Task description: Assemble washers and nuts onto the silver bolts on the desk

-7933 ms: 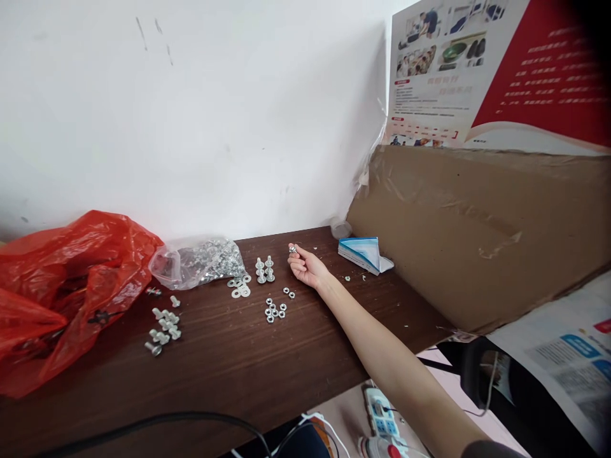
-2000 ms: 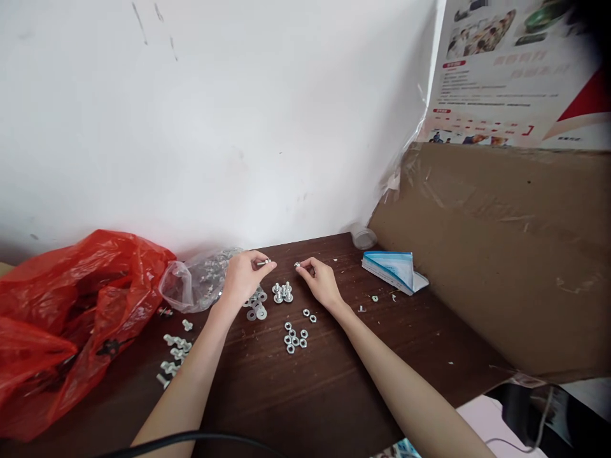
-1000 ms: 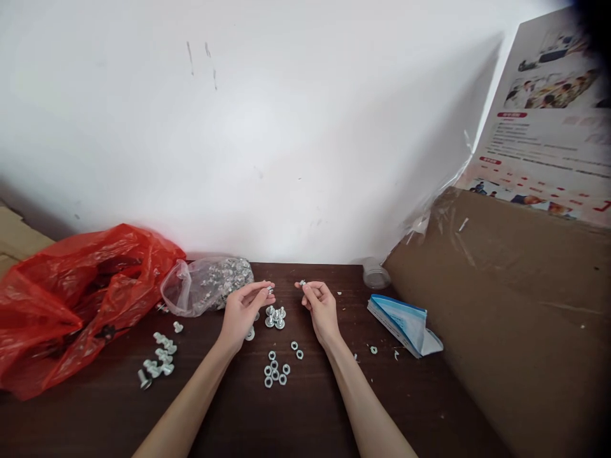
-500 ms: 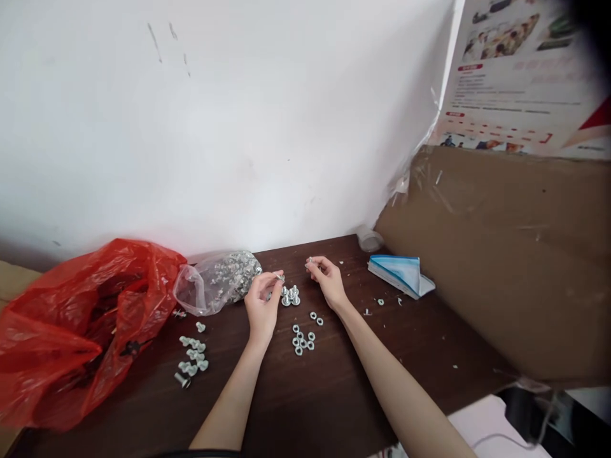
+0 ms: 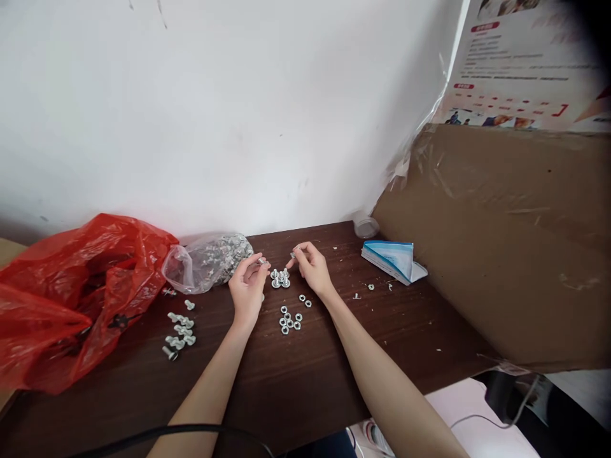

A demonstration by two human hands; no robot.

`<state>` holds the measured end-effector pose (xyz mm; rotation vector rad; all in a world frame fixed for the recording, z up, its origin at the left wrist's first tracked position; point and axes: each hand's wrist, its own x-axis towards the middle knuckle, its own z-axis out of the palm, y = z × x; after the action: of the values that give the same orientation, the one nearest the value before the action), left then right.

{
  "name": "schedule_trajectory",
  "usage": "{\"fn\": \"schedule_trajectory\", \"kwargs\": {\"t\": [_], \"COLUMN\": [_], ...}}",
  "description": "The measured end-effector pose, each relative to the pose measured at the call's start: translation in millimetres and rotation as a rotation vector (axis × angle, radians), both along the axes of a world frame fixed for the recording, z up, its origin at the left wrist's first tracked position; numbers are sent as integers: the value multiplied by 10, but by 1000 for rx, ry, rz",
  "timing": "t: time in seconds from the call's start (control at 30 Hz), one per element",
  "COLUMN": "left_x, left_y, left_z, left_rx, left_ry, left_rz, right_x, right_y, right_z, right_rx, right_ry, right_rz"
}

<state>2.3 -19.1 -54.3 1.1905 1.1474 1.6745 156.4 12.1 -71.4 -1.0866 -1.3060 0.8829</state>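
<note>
My left hand (image 5: 247,289) pinches a small metal bolt (image 5: 262,261) between thumb and fingertips. In my right hand (image 5: 312,270) a small metal piece (image 5: 294,253) is held at the fingertips; it looks like a nut. Between the two hands, a tight group of bolts (image 5: 280,279) stands upright on the dark table (image 5: 286,394). Nearer to me lie several loose hex nuts (image 5: 289,323). Left of my left hand, several more bolts (image 5: 181,329) are scattered on the table.
A clear bag of metal parts (image 5: 224,257) lies by the wall, with a red plastic bag (image 5: 90,286) left of it. At the right are a folded blue-and-white packet (image 5: 394,259), a clear round container (image 5: 366,226) and a cardboard panel (image 5: 501,254).
The view has shifted, so the table items sit slightly higher and more to the left. My right hand has come closer to my left hand and the standing bolts.
</note>
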Motion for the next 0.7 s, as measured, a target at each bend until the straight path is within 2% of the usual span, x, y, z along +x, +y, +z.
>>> {"fn": "schedule_trajectory", "kwargs": {"t": [0.13,0.43,0.53,0.7], "left_x": [6,-1,3,11], "left_y": [16,26,41,57], "left_z": [5,-30,-55,-106], "left_rx": [-38,-25,-32,46], "left_ry": [-20,42,102,239], "left_rz": [13,13,-4,-56], "right_x": [-7,-64,-55,-46], "right_y": [-35,-45,-72,-167], "right_z": [24,41,57,118], "right_rx": [-8,5,31,83], "right_ry": [-126,-120,-152,-166], "right_rz": [-34,-115,-116,-79]}}
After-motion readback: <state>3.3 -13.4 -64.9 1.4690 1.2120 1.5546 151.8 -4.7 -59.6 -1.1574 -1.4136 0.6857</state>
